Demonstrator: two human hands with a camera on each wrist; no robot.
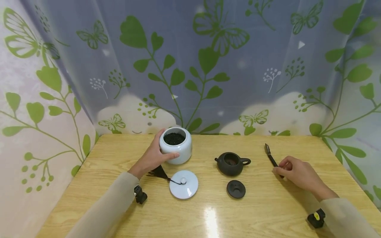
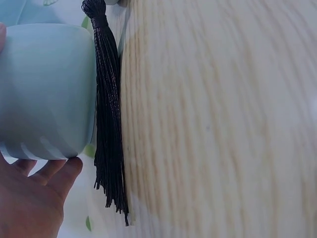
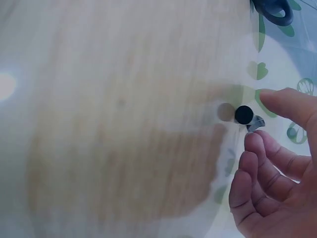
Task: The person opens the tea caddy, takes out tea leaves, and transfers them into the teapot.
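My left hand [image 1: 153,155] grips a white jar [image 1: 183,152], its thumb across the front and its fingers around the far left side. Dark loose tea leaves [image 1: 174,138] show inside the jar. Just below it lies the jar's white lid [image 1: 184,191], with a black tassel [image 2: 108,109] tied to its knob. At the right, my right hand [image 1: 300,173] is at the lower end of a slim dark tea scoop [image 1: 271,157] on the table. In the right wrist view, thumb and fingertips stand apart on either side of the scoop's round black handle end [image 3: 244,115].
Between the hands stands a small dark teapot [image 1: 230,167], uncovered, with its handle toward the right. Its round dark lid [image 1: 236,189] lies in front of it. The wooden table [image 1: 148,215] ends at a patterned curtain [image 1: 184,66] behind.
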